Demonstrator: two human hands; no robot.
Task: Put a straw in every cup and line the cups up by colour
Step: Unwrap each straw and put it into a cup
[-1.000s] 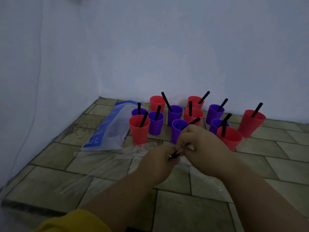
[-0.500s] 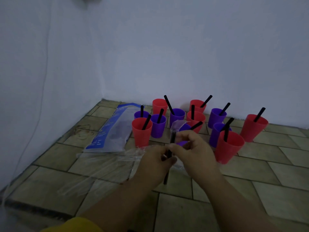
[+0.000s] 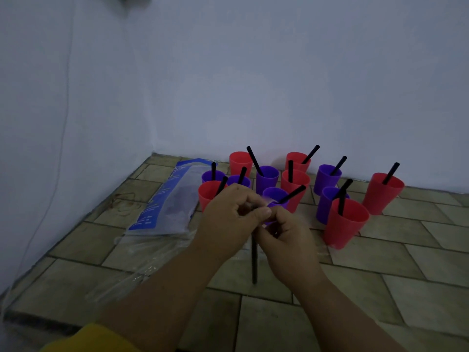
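Pinching together in the middle of the dim view, the left hand [image 3: 229,219] and the right hand [image 3: 284,232] both close their fingertips on the top of a thin black plastic straw [image 3: 254,260], which hangs nearly upright between the wrists with its lower end close to the tiled floor [image 3: 380,270]; whether that end touches the tiles cannot be told. The upper end of the straw is hidden behind the fingers, and something pale and filmy shows at the pinch, too blurred to identify. Beyond the hands stands a cluster of red plastic cups [image 3: 345,222] and purple plastic cups [image 3: 267,177], mixed together rather than sorted, most with a black straw leaning out. A purple cup just behind the knuckles [image 3: 275,195] is largely covered by the hands, and the near-left red cup [image 3: 208,194] is partly covered by the left hand. The far-left red cup [image 3: 240,161] shows no straw of its own that can be made out. A lone red cup with a straw [image 3: 383,193] stands to the right, a little apart from the cluster. Left of the cups lies a clear plastic bag with a blue printed strip [image 3: 162,207], its print unreadable, and nearer lies crumpled clear plastic wrap [image 3: 142,252], hard to trace against the tiles. A yellow sleeve [image 3: 94,339] is cut off by the bottom edge.
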